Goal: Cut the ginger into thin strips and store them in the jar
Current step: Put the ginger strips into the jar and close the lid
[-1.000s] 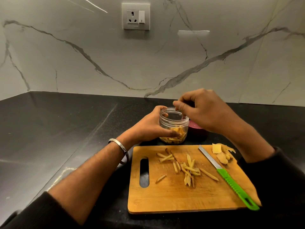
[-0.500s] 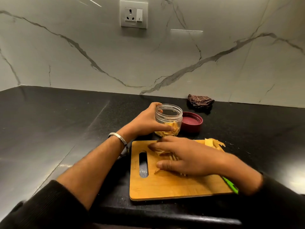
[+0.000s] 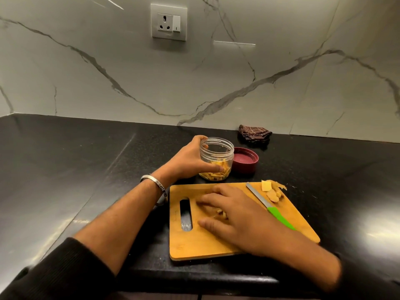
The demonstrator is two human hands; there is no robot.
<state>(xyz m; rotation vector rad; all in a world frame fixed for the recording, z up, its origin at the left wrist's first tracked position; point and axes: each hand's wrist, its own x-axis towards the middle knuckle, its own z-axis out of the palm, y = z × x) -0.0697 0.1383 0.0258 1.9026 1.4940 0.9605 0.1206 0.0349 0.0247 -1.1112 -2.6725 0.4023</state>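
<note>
A clear plastic jar (image 3: 217, 155) stands on the black counter just behind the wooden cutting board (image 3: 207, 243), with ginger strips in its bottom. My left hand (image 3: 190, 162) grips the jar from its left side. My right hand (image 3: 236, 217) lies palm down on the board, fingers curled over a heap of ginger strips (image 3: 221, 213) that mostly hides beneath it. Leftover ginger pieces (image 3: 271, 190) sit at the board's far right corner. A green-handled knife (image 3: 271, 207) lies on the board to the right of my hand.
The jar's red lid (image 3: 246, 161) lies upturned right of the jar. A dark folded cloth (image 3: 254, 133) sits by the marble wall. A wall socket (image 3: 168, 22) is above. The counter's front edge runs just below the board.
My right hand came down from over the jar mouth to the board and now covers the strips, drawing them together. The left hand has kept its hold on the jar.
</note>
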